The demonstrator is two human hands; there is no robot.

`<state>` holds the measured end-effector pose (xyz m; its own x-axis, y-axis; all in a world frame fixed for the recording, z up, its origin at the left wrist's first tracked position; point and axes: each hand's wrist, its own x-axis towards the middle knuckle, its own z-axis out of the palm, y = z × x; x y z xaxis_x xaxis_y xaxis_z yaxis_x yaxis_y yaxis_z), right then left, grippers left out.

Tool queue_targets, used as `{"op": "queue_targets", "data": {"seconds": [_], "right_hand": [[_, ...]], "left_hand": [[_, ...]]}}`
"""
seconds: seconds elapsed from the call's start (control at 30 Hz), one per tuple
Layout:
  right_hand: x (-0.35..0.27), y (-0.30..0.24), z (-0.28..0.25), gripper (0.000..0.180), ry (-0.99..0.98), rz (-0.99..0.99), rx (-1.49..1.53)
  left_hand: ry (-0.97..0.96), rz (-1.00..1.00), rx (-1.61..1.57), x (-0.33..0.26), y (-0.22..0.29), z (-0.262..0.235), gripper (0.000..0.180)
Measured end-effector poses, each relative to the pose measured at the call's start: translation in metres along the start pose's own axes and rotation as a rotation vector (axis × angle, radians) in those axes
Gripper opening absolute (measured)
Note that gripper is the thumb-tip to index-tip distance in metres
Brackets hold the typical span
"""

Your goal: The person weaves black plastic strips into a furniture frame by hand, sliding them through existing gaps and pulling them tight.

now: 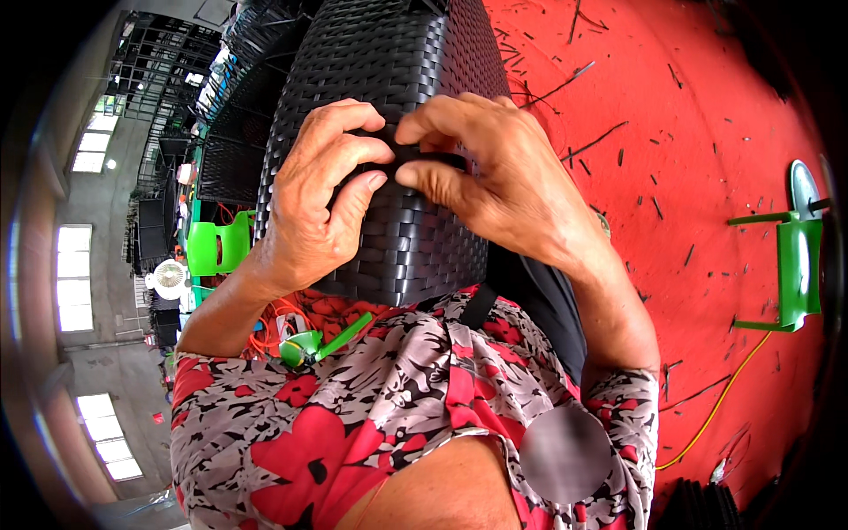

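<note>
A large black woven wicker piece [353,62] stands in front of me, its corner edge running toward my body. Over that edge both hands work close together, fingertips nearly meeting. My left hand [322,190] has its fingers bent and its thumb near the forefinger, against the weave; whatever lies between the tips is too dark to make out. My right hand [499,168] curls thumb and forefinger about a flat black strip [448,159], part of which shows between them. The rest of the strip is hidden by the fingers or blends into the weave.
Left of the piece are a green chair [219,246], a white fan [170,279] and stacked black woven items. A green-handled tool [305,346] lies by my lap among orange cords. The red floor [671,177] carries black scraps, a yellow cable [720,402] and another green chair [798,274].
</note>
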<state>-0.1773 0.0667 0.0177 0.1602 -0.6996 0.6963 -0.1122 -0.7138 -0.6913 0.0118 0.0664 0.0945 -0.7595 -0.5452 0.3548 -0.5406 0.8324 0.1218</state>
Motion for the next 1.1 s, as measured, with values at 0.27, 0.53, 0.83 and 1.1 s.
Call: {"op": "queue_targets", "data": {"seconds": [0.27, 0.53, 0.83, 1.1], "right_hand": [[-0.042, 0.031, -0.036, 0.023, 0.157, 0.411, 0.857], [0.001, -0.008, -0.039, 0.027, -0.169, 0.080, -0.111], [-0.031, 0.010, -0.054, 0.006, 0.005, 0.205, 0.178], [-0.017, -0.012, -0.054, 0.015, -0.212, 0.072, -0.393]], "left_hand": [[0.009, -0.061, -0.043, -0.003, -0.004, 0.002, 0.020], [0.029, -0.019, -0.026, 0.000, -0.001, 0.004, 0.016], [0.033, -0.021, -0.059, 0.004, -0.002, 0.005, 0.021], [-0.013, 0.032, -0.095, 0.015, -0.004, 0.006, 0.019]]}}
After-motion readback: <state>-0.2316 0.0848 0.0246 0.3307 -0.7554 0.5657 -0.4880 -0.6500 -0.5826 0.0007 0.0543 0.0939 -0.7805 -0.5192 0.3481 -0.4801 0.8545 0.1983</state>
